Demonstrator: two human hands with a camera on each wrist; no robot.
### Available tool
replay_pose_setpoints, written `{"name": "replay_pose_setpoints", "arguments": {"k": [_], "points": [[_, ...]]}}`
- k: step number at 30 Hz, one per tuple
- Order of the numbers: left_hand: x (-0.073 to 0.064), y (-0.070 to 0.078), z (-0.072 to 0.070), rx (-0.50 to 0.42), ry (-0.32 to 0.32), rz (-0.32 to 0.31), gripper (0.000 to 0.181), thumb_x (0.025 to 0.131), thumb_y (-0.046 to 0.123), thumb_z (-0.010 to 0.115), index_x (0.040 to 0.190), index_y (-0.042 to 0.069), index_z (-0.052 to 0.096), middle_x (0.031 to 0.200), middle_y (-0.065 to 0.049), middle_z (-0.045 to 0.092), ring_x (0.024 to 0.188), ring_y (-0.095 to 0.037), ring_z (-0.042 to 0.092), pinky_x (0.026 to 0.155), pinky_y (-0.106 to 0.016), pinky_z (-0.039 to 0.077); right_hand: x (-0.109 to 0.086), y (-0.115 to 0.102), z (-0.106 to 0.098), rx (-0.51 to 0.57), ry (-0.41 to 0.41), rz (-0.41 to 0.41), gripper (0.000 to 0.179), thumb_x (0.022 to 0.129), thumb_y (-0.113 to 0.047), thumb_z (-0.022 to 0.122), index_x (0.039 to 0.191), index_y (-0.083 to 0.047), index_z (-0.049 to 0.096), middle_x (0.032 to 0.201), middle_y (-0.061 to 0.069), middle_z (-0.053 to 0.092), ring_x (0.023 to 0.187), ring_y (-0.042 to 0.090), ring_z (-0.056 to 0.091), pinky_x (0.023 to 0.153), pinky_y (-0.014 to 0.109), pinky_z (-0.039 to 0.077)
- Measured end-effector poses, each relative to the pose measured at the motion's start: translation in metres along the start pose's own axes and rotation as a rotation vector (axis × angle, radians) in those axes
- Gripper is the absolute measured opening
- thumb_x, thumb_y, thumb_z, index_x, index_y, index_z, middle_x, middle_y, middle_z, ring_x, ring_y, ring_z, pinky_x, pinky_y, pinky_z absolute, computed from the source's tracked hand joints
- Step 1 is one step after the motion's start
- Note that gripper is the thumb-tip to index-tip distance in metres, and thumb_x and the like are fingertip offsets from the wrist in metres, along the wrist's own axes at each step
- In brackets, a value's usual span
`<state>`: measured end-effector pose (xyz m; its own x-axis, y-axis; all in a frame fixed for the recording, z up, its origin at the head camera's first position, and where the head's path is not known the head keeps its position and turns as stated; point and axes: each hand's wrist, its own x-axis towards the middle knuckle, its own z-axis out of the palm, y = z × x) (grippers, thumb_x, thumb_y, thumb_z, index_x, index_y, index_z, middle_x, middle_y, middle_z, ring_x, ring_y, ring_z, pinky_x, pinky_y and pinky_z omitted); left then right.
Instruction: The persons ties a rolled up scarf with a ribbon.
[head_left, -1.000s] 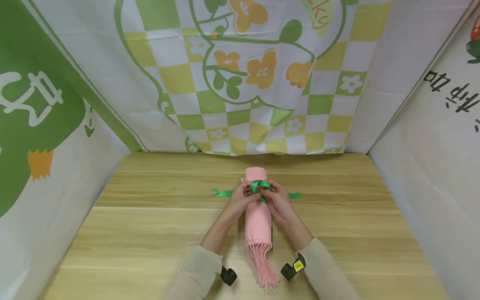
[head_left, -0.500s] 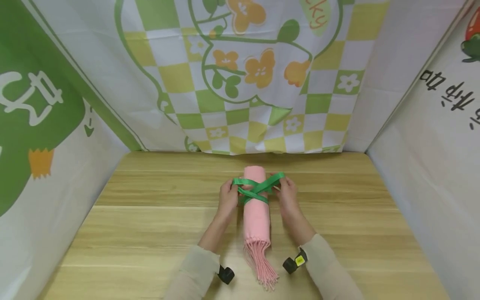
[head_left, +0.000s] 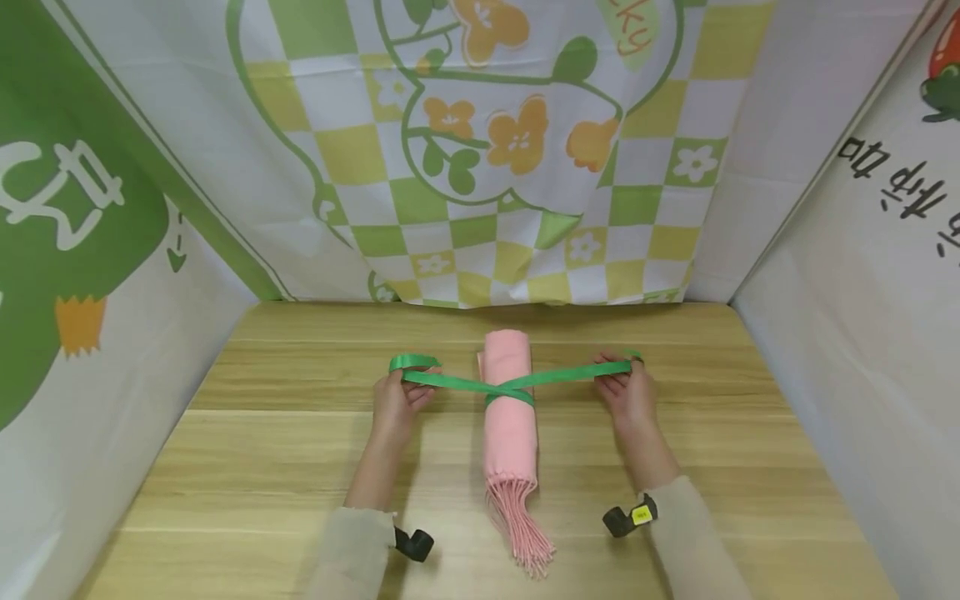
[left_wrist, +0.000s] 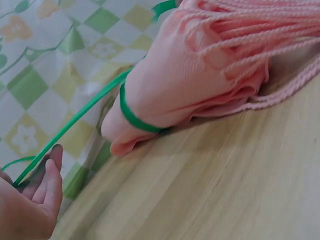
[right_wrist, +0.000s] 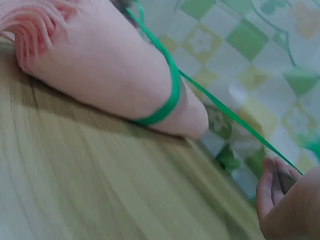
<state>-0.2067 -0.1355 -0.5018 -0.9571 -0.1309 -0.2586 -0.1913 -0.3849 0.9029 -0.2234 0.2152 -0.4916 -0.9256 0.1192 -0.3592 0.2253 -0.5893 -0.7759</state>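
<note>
A rolled pink scarf (head_left: 512,442) lies lengthwise in the middle of the table, its twisted fringe (head_left: 519,521) toward the person. Around its upper half runs a green ribbon (head_left: 558,377), whose two ends cross on top of the roll. To the left of the scarf, my left hand (head_left: 395,404) pinches one ribbon end, with a loose tail curling over the fingers. My right hand (head_left: 628,396) pinches the other end out to the right. Both lengths stretch nearly straight from the crossing. In the left wrist view the ribbon (left_wrist: 75,117) rises tautly from the hand to the roll.
The wooden table (head_left: 300,467) ends at a patterned cloth (head_left: 480,167) hanging behind it. White and green printed panels (head_left: 97,275) stand on the left, with another white panel (head_left: 862,333) on the right. Black wrist cameras (head_left: 415,544) sit at both sleeves.
The hands were close together over the scarf with a ribbon loop between them. They have moved apart, left and right, drawing the ribbon ends out and tightening the crossing.
</note>
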Motion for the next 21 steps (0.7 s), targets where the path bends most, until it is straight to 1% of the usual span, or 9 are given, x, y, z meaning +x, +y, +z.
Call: {"name": "replay_pose_setpoints", "arguments": {"k": [1, 4, 8, 10, 11, 13, 16, 18, 21], "points": [[-0.001, 0.001, -0.005, -0.014, 0.015, -0.026, 0.044, 0.110, 0.024, 0.029, 0.118, -0.007, 0.059, 0.096, -0.005, 0.078, 0.083, -0.014, 0.075, 0.089, -0.033, 0.059, 0.001, -0.002, -0.005, 0.020, 0.004, 0.035, 0.050, 0.110, -0.033, 0.025, 0.105, -0.011, 0.070, 0.094, 0.000, 0.077, 0.107, 0.015, 0.070, 0.105, 0.031, 0.049], [-0.002, 0.002, -0.020, -0.072, 0.046, -0.091, 0.049, 0.111, 0.030, 0.025, 0.120, -0.002, 0.061, 0.096, -0.002, 0.078, 0.084, -0.014, 0.075, 0.088, -0.031, 0.059, 0.002, -0.005, -0.018, 0.077, 0.012, 0.111, 0.059, 0.109, -0.040, 0.017, 0.113, -0.012, 0.069, 0.093, -0.001, 0.077, 0.123, 0.017, 0.062, 0.118, 0.033, 0.036], [-0.004, 0.005, -0.038, -0.154, 0.076, -0.125, 0.050, 0.111, 0.031, 0.024, 0.116, 0.001, 0.064, 0.097, -0.004, 0.078, 0.084, -0.015, 0.076, 0.085, -0.029, 0.059, 0.003, -0.009, -0.033, 0.135, 0.024, 0.161, 0.062, 0.109, -0.040, 0.013, 0.132, -0.010, 0.062, 0.094, 0.000, 0.077, 0.143, 0.019, 0.043, 0.122, 0.033, 0.030], [-0.005, 0.007, -0.044, -0.159, 0.072, -0.129, 0.049, 0.111, 0.030, 0.024, 0.114, 0.001, 0.064, 0.097, -0.004, 0.078, 0.085, -0.014, 0.076, 0.086, -0.028, 0.059, 0.003, -0.010, -0.036, 0.159, 0.024, 0.178, 0.060, 0.109, -0.039, 0.013, 0.140, -0.009, 0.055, 0.093, 0.002, 0.076, 0.148, 0.020, 0.035, 0.122, 0.032, 0.028], [-0.005, 0.007, -0.046, -0.158, 0.069, -0.131, 0.050, 0.111, 0.029, 0.024, 0.111, 0.002, 0.065, 0.096, -0.004, 0.078, 0.083, -0.014, 0.076, 0.084, -0.028, 0.059, 0.003, -0.010, -0.038, 0.160, 0.021, 0.182, 0.060, 0.109, -0.039, 0.012, 0.144, -0.008, 0.050, 0.092, 0.002, 0.076, 0.150, 0.021, 0.032, 0.123, 0.031, 0.028], [-0.005, 0.007, -0.049, -0.151, 0.063, -0.133, 0.050, 0.111, 0.028, 0.024, 0.115, -0.001, 0.064, 0.093, -0.005, 0.078, 0.081, -0.014, 0.076, 0.083, -0.027, 0.060, 0.004, -0.010, -0.039, 0.151, 0.013, 0.189, 0.060, 0.109, -0.038, 0.009, 0.151, -0.007, 0.038, 0.090, 0.003, 0.075, 0.151, 0.022, 0.028, 0.123, 0.031, 0.026], [-0.005, 0.005, -0.053, -0.145, 0.066, -0.133, 0.051, 0.111, 0.025, 0.025, 0.110, -0.002, 0.067, 0.083, -0.005, 0.077, 0.075, -0.013, 0.075, 0.077, -0.024, 0.060, 0.005, -0.009, -0.042, 0.145, 0.013, 0.202, 0.058, 0.109, -0.036, 0.008, 0.156, -0.006, 0.024, 0.087, 0.004, 0.075, 0.151, 0.022, 0.026, 0.123, 0.031, 0.026], [-0.006, 0.004, -0.056, -0.148, 0.067, -0.140, 0.052, 0.111, 0.024, 0.025, 0.106, -0.003, 0.069, 0.078, -0.006, 0.076, 0.071, -0.013, 0.074, 0.074, -0.023, 0.060, 0.005, -0.009, -0.045, 0.145, 0.019, 0.212, 0.055, 0.109, -0.033, 0.010, 0.156, -0.005, 0.019, 0.087, 0.005, 0.075, 0.150, 0.022, 0.027, 0.123, 0.032, 0.026], [-0.008, 0.005, -0.060, -0.170, 0.063, -0.143, 0.055, 0.111, 0.024, 0.025, 0.092, 0.001, 0.071, 0.075, -0.007, 0.075, 0.069, -0.013, 0.074, 0.071, -0.020, 0.060, 0.006, -0.011, -0.048, 0.186, 0.047, 0.232, 0.052, 0.110, -0.029, 0.015, 0.156, -0.006, 0.021, 0.086, 0.008, 0.074, 0.149, 0.020, 0.031, 0.122, 0.032, 0.028]]}}
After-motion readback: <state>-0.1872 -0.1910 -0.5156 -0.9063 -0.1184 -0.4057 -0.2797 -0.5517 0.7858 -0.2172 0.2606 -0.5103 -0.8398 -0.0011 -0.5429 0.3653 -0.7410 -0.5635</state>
